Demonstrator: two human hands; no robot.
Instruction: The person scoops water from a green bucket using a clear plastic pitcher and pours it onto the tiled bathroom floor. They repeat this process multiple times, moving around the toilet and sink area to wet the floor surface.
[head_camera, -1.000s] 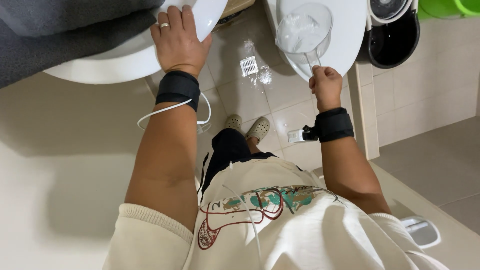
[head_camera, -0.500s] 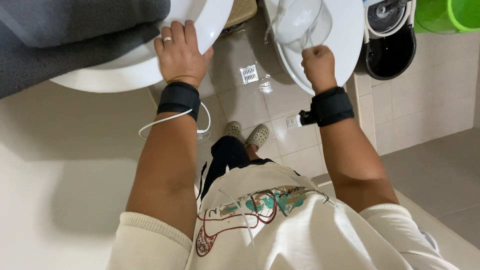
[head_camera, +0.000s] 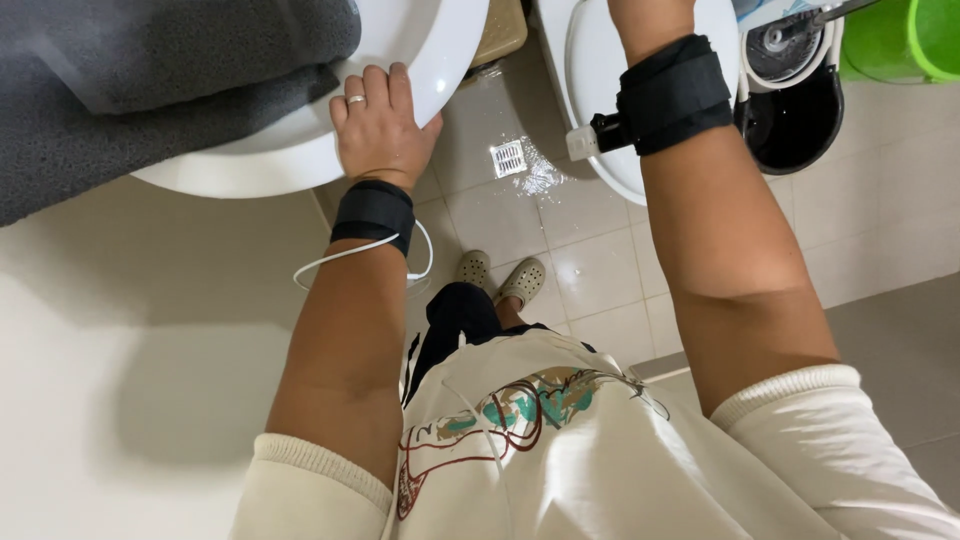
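- Fingers of the left hand (head_camera: 378, 130) lie flat and spread on the rim of the white washbasin (head_camera: 440, 50), pressing it from above and not closed round anything.
- Grey towel (head_camera: 150, 80) is draped over the washbasin, just beside that hand.
- Right hand is cut off by the top edge; only its forearm and black wrist strap (head_camera: 672, 95) show, over the white toilet (head_camera: 590, 70) beside the washbasin, so its grip cannot be told.
- Floor drain (head_camera: 508, 158) sits on wet tiles between washbasin and toilet.
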